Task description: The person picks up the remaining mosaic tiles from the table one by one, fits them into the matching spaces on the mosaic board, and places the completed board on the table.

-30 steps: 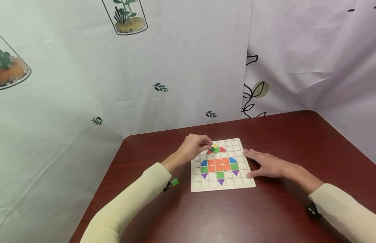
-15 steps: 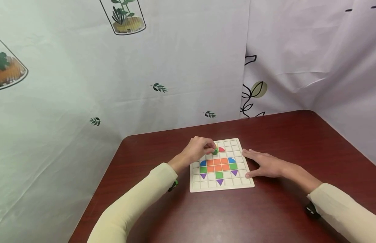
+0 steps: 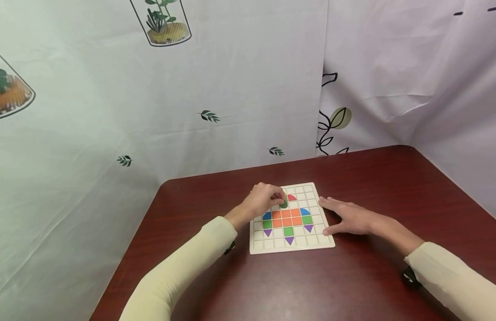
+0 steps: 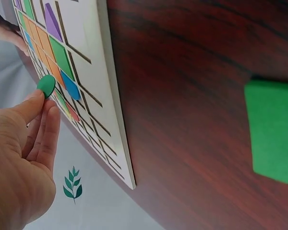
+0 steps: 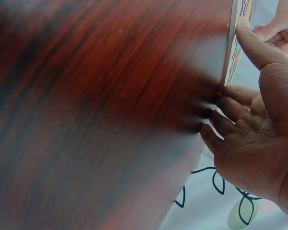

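My left hand (image 3: 263, 200) pinches a green round disc (image 4: 46, 86) between thumb and fingertips, over the upper middle of a white grid board (image 3: 268, 244). Orange squares (image 3: 286, 217) fill the board's centre, with a blue quarter-round (image 3: 305, 211) and green squares (image 3: 288, 231) around them. Purple triangles (image 3: 289, 240) point down along the lower rows. Above, a red quarter-round (image 3: 292, 197) shows beside the disc, while my left fingers hide the pieces left of it. With fingers spread, my right hand (image 3: 350, 217) rests at the board's right edge, its thumb (image 5: 247, 36) over the rim.
A loose green square (image 4: 276, 129) lies on the dark red wooden table (image 3: 288, 285), left of the board; my left sleeve (image 3: 183, 263) hides it in the head view. A pale cloth printed with plants (image 3: 231, 89) hangs behind the table.
My left hand has moved slightly right and toward me over the board, bringing the green disc from beside the upper red piece to just below that row. The right hand keeps its place.
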Available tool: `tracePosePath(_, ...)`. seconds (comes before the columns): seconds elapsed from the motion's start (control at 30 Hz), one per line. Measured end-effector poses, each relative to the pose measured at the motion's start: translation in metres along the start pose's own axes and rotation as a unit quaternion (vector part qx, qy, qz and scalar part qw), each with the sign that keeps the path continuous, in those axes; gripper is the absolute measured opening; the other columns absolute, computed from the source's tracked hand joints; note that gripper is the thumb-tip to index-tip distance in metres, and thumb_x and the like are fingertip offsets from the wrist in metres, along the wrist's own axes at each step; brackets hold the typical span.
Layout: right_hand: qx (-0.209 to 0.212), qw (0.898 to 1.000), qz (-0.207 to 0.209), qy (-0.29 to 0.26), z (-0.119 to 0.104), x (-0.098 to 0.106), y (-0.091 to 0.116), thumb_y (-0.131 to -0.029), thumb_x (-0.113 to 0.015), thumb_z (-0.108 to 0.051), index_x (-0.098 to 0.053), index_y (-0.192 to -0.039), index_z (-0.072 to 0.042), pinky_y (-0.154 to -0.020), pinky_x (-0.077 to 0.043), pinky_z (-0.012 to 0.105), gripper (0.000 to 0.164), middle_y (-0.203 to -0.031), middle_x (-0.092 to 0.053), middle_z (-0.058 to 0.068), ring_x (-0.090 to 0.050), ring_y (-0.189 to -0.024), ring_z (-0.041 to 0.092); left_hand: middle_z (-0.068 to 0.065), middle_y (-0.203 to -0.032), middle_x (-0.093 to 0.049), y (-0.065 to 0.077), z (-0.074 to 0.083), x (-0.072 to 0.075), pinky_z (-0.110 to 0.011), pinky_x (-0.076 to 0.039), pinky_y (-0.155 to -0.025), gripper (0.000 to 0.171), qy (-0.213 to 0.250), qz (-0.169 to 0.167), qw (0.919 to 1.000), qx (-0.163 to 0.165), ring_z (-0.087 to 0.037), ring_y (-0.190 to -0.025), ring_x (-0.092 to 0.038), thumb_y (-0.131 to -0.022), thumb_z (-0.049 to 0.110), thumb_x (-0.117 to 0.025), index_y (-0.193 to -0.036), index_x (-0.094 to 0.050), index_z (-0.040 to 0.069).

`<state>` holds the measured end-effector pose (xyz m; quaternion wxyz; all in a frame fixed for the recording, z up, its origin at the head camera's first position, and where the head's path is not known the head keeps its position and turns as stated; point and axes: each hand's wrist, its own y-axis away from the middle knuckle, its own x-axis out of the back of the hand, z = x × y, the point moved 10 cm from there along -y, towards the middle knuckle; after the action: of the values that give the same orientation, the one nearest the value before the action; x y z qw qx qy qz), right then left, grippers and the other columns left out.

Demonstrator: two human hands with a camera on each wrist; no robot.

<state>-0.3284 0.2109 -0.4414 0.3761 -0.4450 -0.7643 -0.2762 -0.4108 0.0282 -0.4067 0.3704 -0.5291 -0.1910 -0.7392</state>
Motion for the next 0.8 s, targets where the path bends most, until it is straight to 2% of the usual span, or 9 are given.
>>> tracePosePath(0.3, 0.001, 1.0, 0.0, 0.001, -0.001, 0.0, 0.001, -0.088, -0.085, -0.051, -0.038, -0.162, 0.002, -0.116, -0.034, 0.067, 0.102, -0.168, -0.032, 0.026, -0.025, -0.155, 0.05, 0.009, -0.097, -0.077, -0.001, 0.0, -0.004, -0.021, -0.054, -0.083, 0.011, -0.01, 0.004, 0.9999, -0.005, -0.002, -0.086, -0.066, -0.095, 0.021, -0.082, -0.107, -0.082, 0.019)
tracePosePath(0.57, -0.002, 1.0, 0.0, 0.002, -0.001, 0.001, 0.002, -0.088, -0.085, -0.051, -0.038, -0.162, 0.002, -0.116, -0.034, 0.068, 0.102, -0.168, -0.032, 0.026, -0.025, -0.155, 0.05, 0.012, -0.098, -0.076, -0.004, 0.0, -0.01, -0.02, -0.053, -0.084, 0.011, -0.039, -0.002, 0.9992, -0.005, -0.002, -0.086, -0.064, -0.097, 0.022, -0.081, -0.107, -0.083, 0.021)
tracePosePath(0.8, -0.003, 1.0, 0.0, 0.001, -0.002, 0.001, 0.002, -0.088, -0.085, -0.051, -0.038, -0.162, 0.002, -0.116, -0.034, 0.068, 0.102, -0.168, -0.033, 0.026, -0.026, -0.155, 0.05, 0.012, -0.098, -0.076, -0.005, 0.004, -0.012, -0.02, -0.053, -0.082, 0.007, -0.062, 0.003, 0.9977, -0.026, -0.001, -0.086, -0.063, -0.097, 0.022, -0.081, -0.104, -0.083, 0.021)
